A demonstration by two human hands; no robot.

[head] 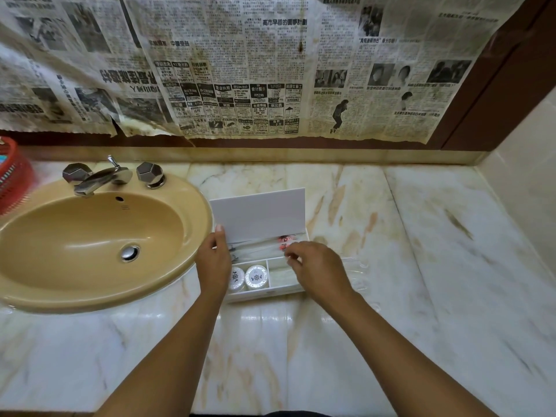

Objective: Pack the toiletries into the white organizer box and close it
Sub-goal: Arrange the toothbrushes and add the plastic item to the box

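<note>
Marble worktop (391, 236) beside the sink (90, 236): the box (261, 291) sat before me, lid up. My left hand (214, 260) gripped its left edge; my right hand (316, 266) pinched a clear packet (contents unclear) over the back compartment. Best lay it flat so the lid shuts.

Counter (391, 236) looks like glossy veined marble, sink (90, 284) shiny glazed ceramic, tap (102, 177) polished metal. Box (258, 215) is matt white plastic, wall's covered in stained newspaper (240, 70).

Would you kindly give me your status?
Left hand holding lid open. Right hand pinching clear packet into organizer box. Nothing blocking.
</note>
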